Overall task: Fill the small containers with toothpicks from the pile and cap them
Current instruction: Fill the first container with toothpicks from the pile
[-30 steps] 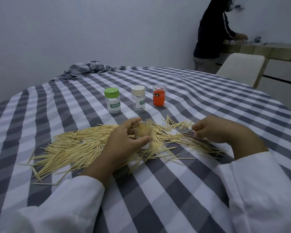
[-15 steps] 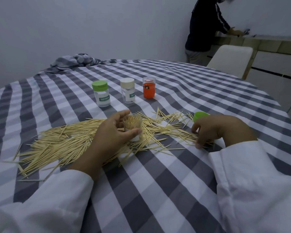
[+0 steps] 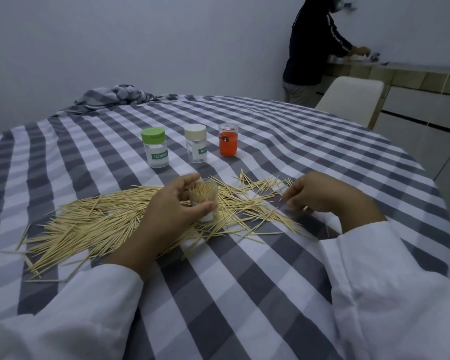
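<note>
Checked grey-and-white cloth [image 3: 244,268] covers the round table, with a white wall behind. On the left the toothpick pile [image 3: 89,224] fans out flat across the cloth. Behind it stand a green-capped jar [image 3: 155,148], a cream-capped jar [image 3: 196,143] and an orange jar [image 3: 228,139], upright and well apart from the hands. The left hand [image 3: 172,209] curls thumb and fingers round the open jar [image 3: 202,200], which stands upright on the pile and is packed with picks. The right hand [image 3: 320,193] rests on the scattered picks, fingers curled; it seems to pinch a few sticks, though that is hard to tell. The picks look light, stiff and sharp-tipped, likely to roll and snag, so a small bundle pinched mid-length should go in best. The jar looks light and tippy; holding its wall low seems wise. At the far right a person [image 3: 312,48] stands at a counter beside a chair [image 3: 348,97].
</note>
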Available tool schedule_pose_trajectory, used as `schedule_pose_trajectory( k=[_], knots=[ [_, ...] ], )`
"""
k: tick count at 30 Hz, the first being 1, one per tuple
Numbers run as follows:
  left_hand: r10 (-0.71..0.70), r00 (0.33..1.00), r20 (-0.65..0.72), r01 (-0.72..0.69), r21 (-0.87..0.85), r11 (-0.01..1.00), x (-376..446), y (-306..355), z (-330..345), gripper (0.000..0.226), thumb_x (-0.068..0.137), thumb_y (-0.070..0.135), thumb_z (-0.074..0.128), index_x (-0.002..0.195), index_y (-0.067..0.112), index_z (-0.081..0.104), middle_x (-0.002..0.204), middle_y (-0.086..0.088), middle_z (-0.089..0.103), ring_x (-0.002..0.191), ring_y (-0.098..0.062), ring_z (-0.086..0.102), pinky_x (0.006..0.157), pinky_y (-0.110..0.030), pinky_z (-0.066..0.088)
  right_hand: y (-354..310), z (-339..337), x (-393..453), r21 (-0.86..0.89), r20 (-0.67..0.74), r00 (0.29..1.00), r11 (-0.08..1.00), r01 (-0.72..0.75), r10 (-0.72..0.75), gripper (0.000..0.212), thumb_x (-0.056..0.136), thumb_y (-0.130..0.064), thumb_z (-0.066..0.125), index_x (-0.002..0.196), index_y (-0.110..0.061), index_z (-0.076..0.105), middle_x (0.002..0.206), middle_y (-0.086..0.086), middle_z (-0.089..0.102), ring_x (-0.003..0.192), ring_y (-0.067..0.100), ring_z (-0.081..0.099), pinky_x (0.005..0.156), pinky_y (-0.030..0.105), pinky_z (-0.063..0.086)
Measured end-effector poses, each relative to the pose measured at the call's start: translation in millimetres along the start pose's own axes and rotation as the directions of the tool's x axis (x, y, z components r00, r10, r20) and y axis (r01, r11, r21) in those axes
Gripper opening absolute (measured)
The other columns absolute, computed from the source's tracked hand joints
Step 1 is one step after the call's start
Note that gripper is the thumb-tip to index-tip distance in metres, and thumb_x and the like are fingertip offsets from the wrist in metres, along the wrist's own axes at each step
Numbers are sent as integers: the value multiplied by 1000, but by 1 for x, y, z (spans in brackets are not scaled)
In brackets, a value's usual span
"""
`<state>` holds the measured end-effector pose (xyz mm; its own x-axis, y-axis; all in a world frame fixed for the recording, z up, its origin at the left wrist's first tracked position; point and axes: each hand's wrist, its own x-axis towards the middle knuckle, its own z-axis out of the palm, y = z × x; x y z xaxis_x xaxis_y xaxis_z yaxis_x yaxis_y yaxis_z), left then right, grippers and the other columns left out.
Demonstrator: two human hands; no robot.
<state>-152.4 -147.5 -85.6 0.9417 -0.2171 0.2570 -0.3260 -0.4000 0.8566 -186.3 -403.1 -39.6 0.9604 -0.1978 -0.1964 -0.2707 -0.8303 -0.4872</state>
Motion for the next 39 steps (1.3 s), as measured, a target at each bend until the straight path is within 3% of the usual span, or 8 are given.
schedule_pose_trajectory(
  k=[4,10,14,17,24,28,32,39],
  knots=[
    [-3,1000,2,3,-6,1000,0,0,0,71,71,26,81,134,27,50,113,4,64,98,-4,62,72,-17,52,18,-11,-4,-44,0,990,989,-138,139,25,88,-7,60,113,-6,64,95,12,66,72,17,59,75,32,51],
    [15,1000,0,-15,34,999,-3,4,0,70,73,28,80,136,26,49,107,14,56,90,8,53,65,-7,42,31,-6,-7,15,-20,945,945,-328,328,24,89,-15,62,107,2,61,93,20,68,81,29,67,82,40,57],
    [20,1000,-2,-20,41,999,-4,5,-1,71,73,28,80,136,26,48,106,16,53,87,12,49,63,-5,39,17,-2,-6,40,52,972,972,-232,230,22,91,-5,54,110,4,62,92,16,67,82,25,66,82,34,55],
    [19,1000,0,-19,29,999,-4,5,-1,71,72,27,80,136,25,49,109,14,54,88,12,50,64,-4,39,5,5,-3,209,68,990,969,-132,120,23,89,4,53,110,3,62,79,9,62,69,17,60,78,32,54],
    [11,1000,-7,-11,11,1000,-5,5,-2,71,71,27,81,135,24,50,113,10,56,97,-2,55,68,-6,41,-15,23,1,506,114,993,861,-47,-12,25,90,8,49,109,-1,63,92,14,66,75,16,62,73,26,55],
    [3,1000,-10,-3,13,1000,-5,5,-3,70,71,28,81,134,25,50,110,12,56,93,2,54,65,-5,40,-14,11,-7,95,200,977,994,56,-74,54,81,-13,71,131,-14,50,116,7,62,96,22,62,83,31,55],
    [4,1000,-10,-4,3,1000,-4,5,-2,70,71,27,81,134,24,50,112,10,57,94,0,55,65,-5,41,-22,16,-11,-361,231,972,931,50,38,73,68,-39,80,131,-14,51,129,5,56,109,25,56,91,36,50],
    [11,1000,-6,-11,17,1000,-4,5,-3,71,72,28,81,135,25,49,115,12,54,92,3,55,62,-4,42,-34,26,3,-222,146,983,965,140,-109,27,82,-19,71,108,-12,69,90,0,64,80,16,57,75,27,49]
  ],
)
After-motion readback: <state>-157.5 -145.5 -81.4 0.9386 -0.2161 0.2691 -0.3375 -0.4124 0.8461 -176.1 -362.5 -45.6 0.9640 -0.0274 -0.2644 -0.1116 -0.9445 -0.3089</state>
